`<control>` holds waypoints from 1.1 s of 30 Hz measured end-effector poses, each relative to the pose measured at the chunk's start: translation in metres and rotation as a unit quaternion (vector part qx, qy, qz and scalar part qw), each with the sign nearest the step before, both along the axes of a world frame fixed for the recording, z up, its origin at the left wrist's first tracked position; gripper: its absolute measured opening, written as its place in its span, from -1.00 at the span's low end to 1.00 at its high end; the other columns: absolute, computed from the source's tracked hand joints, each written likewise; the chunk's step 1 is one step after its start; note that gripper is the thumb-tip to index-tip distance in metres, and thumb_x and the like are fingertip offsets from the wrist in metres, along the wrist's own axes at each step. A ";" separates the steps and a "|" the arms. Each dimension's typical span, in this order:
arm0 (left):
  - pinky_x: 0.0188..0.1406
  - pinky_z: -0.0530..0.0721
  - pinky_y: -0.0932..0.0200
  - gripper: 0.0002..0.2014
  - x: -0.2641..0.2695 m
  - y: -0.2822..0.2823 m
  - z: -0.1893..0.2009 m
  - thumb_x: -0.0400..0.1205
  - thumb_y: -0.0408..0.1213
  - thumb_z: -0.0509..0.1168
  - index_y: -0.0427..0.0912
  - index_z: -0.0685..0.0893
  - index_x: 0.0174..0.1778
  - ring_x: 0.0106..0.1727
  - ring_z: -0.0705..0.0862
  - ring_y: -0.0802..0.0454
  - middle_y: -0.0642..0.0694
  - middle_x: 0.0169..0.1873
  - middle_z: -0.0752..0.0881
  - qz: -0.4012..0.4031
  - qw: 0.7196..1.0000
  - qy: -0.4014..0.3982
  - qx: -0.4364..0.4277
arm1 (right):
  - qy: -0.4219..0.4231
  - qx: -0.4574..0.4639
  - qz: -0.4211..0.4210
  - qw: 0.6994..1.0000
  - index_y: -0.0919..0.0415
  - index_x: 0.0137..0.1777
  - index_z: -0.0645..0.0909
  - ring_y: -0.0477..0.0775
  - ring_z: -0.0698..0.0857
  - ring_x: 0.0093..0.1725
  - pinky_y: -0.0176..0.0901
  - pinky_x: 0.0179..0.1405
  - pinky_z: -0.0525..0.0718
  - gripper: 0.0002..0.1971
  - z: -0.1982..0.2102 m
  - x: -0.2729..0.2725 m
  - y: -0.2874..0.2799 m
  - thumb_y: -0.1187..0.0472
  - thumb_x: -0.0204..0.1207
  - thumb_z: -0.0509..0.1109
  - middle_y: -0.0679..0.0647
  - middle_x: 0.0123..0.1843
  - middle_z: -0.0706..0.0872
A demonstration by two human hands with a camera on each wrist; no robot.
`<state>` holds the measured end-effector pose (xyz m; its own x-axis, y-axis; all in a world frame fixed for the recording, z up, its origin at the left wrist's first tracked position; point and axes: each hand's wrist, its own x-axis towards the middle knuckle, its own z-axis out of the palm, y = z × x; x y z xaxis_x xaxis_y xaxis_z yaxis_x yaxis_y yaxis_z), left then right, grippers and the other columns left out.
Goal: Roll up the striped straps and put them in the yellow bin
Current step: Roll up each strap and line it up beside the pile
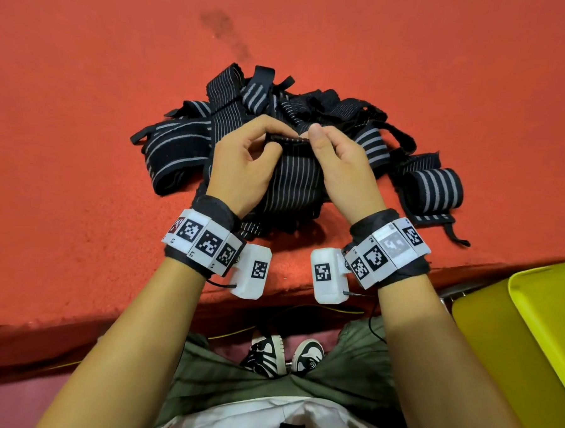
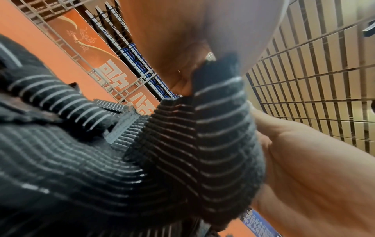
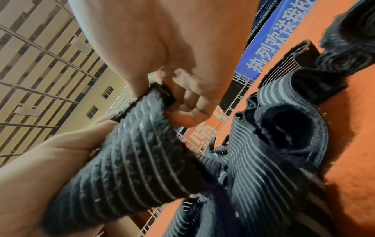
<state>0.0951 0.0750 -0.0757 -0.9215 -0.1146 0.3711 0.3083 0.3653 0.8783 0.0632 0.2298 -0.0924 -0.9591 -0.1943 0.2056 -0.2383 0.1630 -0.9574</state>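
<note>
Pile of loose black striped straps (image 1: 280,109) heaped on the red mat (image 1: 83,121), directly behind both hands and touching the strap being worked. One already rolled strap (image 1: 434,189) lying on the mat just right of the pile, near the right wrist. Left hand (image 1: 244,159) and right hand (image 1: 339,161) both pinching the top edge of one pinstriped strap (image 1: 289,181), fingers curled round a small first fold; rest of it hanging toward the mat edge. Yellow bin (image 1: 497,339) below the mat edge, at lower right; its contents not visible. Banners and railings blurred in the wrist views.
</note>
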 end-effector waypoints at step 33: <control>0.09 0.54 0.24 -0.91 -0.008 0.000 -0.010 0.83 -0.17 0.16 -0.07 0.53 0.17 -0.10 0.58 0.46 0.20 -0.09 0.63 -0.017 0.995 -0.084 -0.050 | 0.017 -0.030 -0.040 0.999 0.25 0.14 0.69 -0.21 0.66 0.01 -0.21 0.14 0.60 -0.77 0.001 0.000 -0.005 0.18 0.78 0.21 -0.11 -0.02 0.73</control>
